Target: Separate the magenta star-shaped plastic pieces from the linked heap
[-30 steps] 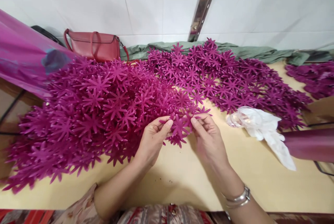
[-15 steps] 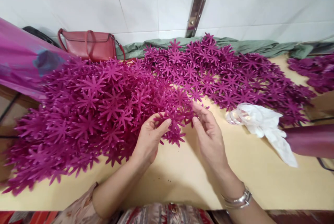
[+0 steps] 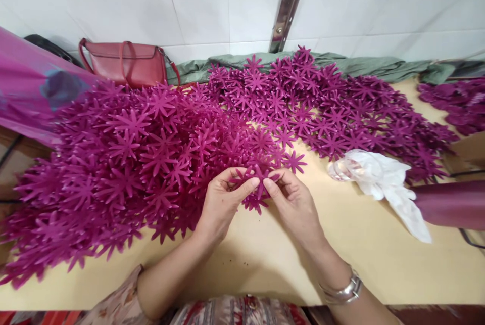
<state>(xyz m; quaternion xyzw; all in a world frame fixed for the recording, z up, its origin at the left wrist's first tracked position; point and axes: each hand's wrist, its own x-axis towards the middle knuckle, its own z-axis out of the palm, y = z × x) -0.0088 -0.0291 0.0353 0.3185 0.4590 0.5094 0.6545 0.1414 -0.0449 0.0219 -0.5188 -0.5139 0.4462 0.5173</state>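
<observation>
Between my two hands, above the table's middle, is a magenta flower-shaped piece (image 3: 260, 182) with long narrow petals. My left hand (image 3: 223, 198) is closed in a pinch on its left petals. From the other side, my right hand (image 3: 293, 201) pinches its right petals between thumb and forefinger. A large heap of the same magenta flower pieces (image 3: 151, 153) spreads to the left and behind my left hand. One loose flower piece (image 3: 293, 162) lies just beyond my right hand. More flower pieces lie partly hidden under the held one.
A second, darker spread of flower pieces (image 3: 333, 112) covers the back right of the table (image 3: 341, 244). A crumpled white plastic bag (image 3: 379, 168) lies to the right. Against the tiled wall stand a red handbag (image 3: 125, 64) and green cloth (image 3: 359, 64).
My right hand has moved left and closed on the flower piece that my left hand holds. A loose flower piece now shows where the right fingers were.
</observation>
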